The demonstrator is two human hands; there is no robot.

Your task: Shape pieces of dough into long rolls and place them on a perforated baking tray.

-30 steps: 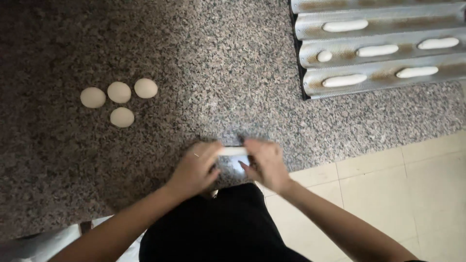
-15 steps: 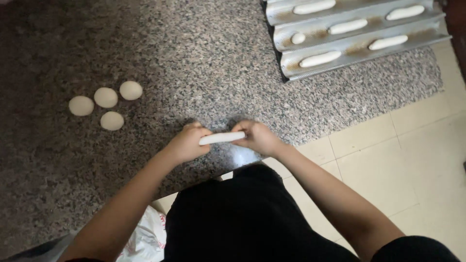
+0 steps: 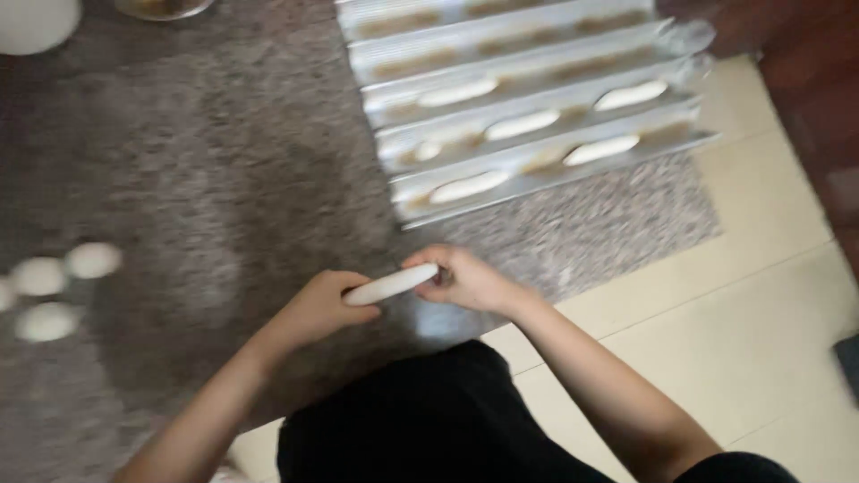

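Lifted since earlier, one dough roll [image 3: 391,284] is pinched by left hand [image 3: 320,309] and right hand [image 3: 467,279] near the tray [image 3: 537,170] holding seven shaped pieces; three dough rounds [image 3: 45,300] lie far left of it.

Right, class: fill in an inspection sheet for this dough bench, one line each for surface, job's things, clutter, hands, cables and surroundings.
Surface: speckled grey stone counter, blurred.
Job's things: white dough stick held at both ends; ridged metal tray with shaped dough pieces in its channels; round dough balls at the left.
Clutter: pale bowl at the far corner.
Hands: left hand and right hand grip the stick.
Cables: nothing seen.
Surroundings: cream tiled floor.
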